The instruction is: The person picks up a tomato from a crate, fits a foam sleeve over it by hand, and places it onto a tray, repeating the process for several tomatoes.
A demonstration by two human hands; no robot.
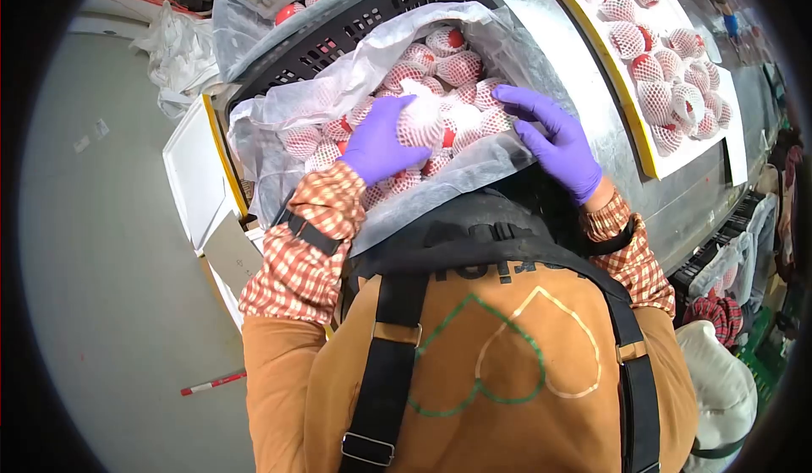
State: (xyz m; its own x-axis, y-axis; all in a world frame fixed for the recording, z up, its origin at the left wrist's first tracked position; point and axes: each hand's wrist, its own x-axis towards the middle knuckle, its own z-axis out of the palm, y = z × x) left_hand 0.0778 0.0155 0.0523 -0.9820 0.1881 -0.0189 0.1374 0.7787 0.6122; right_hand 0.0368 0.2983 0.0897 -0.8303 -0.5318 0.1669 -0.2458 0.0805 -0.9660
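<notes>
My left hand, in a purple glove, is closed around a round fruit in a white foam net, held over the lined crate. Beneath it, several red fruits in foam nets fill the black plastic crate, which has a translucent white liner. At the crate's right side, my right hand, also gloved in purple, has its thumb and fingers apart. Its fingertips are beside the netted fruits near the liner's edge, and nothing shows in its grasp.
On the right, a white tray with a yellow edge bears several netted fruits on the metal table. Another lined crate stands beyond mine. White boxes are at the left, and a red-and-white stick lies on the floor.
</notes>
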